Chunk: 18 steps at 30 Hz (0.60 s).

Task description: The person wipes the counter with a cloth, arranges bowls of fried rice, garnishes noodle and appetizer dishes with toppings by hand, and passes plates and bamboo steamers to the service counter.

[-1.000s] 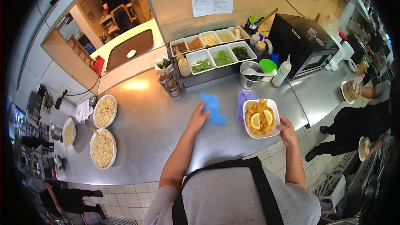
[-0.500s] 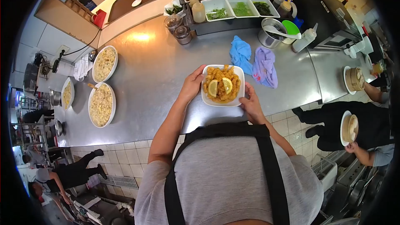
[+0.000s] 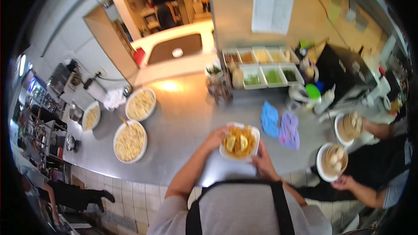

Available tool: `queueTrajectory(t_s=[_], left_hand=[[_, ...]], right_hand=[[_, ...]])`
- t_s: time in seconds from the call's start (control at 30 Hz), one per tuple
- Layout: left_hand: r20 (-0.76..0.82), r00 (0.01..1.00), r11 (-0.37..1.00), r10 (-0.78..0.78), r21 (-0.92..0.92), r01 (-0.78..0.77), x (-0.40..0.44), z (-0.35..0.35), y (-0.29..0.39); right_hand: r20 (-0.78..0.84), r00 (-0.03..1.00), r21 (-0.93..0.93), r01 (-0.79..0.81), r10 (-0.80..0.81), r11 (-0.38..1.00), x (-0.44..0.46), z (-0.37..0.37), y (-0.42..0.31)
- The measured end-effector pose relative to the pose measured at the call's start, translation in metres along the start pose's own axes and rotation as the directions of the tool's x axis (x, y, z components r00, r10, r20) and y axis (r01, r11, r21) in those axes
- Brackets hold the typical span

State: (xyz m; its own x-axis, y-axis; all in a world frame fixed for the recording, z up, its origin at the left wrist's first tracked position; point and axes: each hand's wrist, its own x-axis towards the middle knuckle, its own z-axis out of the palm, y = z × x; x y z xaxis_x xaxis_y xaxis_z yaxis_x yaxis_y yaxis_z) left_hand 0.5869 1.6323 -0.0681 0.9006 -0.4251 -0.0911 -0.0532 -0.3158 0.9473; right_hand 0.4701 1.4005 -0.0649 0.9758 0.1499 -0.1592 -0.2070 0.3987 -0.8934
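Note:
A squarish white bowl [image 3: 235,158] of golden fried pieces [image 3: 240,142], topped with two lemon slices, is held over the front part of the steel counter. My left hand [image 3: 217,138] grips the bowl's left side, and my right hand [image 3: 263,161] has hold of its lower right side. Some fingers are hidden by the bowl, and the view is blurred. To the right of the bowl lie a blue cloth [image 3: 270,119] and a purple cloth [image 3: 288,131].
Large bowls of fried rice [image 3: 130,142] stand on the left of the steel counter [image 3: 174,113]. Topping trays [image 3: 273,77] line the back. At right, a co-worker's hands [image 3: 344,182] hold plates with bamboo steamers [image 3: 335,160]. A pass-through window with a brown tray [image 3: 176,48] opens behind.
My view has tilted upward, showing more of the window and wall. The co-worker at right has come closer to the counter with the steamer plates. Both my hands still hold the bowl.

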Motion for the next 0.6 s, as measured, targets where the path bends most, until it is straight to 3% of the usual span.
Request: queueTrajectory(t_s=[0.03, 0.17, 0.2, 0.27, 0.3, 0.37, 0.5, 0.6], left_hand=[[0.016, 0.999, 0.998, -0.049, 0.032, 0.049, -0.008, -0.006, 0.013], [-0.177, 0.983, 0.95, -0.053, -0.312, -0.005, -0.014, -0.022, -0.007], [-0.204, 0.976, 0.906, -0.08, -0.422, -0.014, -0.023, -0.025, -0.008], [-0.25, 0.945, 0.911, -0.212, -0.402, 0.098, -0.05, -0.04, -0.02], [-0.273, 0.92, 0.904, -0.282, -0.397, 0.159, -0.064, -0.044, -0.024], [-0.251, 0.91, 0.819, -0.33, -0.555, 0.144, -0.089, -0.042, -0.021], [-0.261, 0.885, 0.698, -0.386, -0.71, 0.095, -0.115, -0.025, 0.001], [-0.347, 0.858, 0.721, -0.379, -0.692, 0.038, -0.11, -0.013, -0.005]], right_hand=[[-0.017, 0.998, 0.123, -0.058, 0.06, 0.991, -0.001, 0.012, -0.008], [0.013, 0.988, 0.034, -0.156, 0.156, 0.987, 0.005, 0.031, -0.018], [0.036, 0.98, -0.23, -0.183, 0.196, 0.956, 0.012, 0.023, -0.019], [0.032, 0.958, -0.7, -0.182, 0.285, 0.691, 0.031, -0.002, -0.022], [0.054, 0.988, -0.767, -0.05, 0.141, 0.64, 0.031, 0.0, -0.025], [0.141, 0.98, -0.864, 0.19, -0.138, 0.466, 0.03, 0.006, -0.03], [0.151, 0.979, -0.883, 0.195, -0.136, 0.427, 0.042, 0.002, -0.015], [0.135, 0.98, -0.893, 0.184, -0.146, 0.41, 0.046, 0.008, -0.005]])
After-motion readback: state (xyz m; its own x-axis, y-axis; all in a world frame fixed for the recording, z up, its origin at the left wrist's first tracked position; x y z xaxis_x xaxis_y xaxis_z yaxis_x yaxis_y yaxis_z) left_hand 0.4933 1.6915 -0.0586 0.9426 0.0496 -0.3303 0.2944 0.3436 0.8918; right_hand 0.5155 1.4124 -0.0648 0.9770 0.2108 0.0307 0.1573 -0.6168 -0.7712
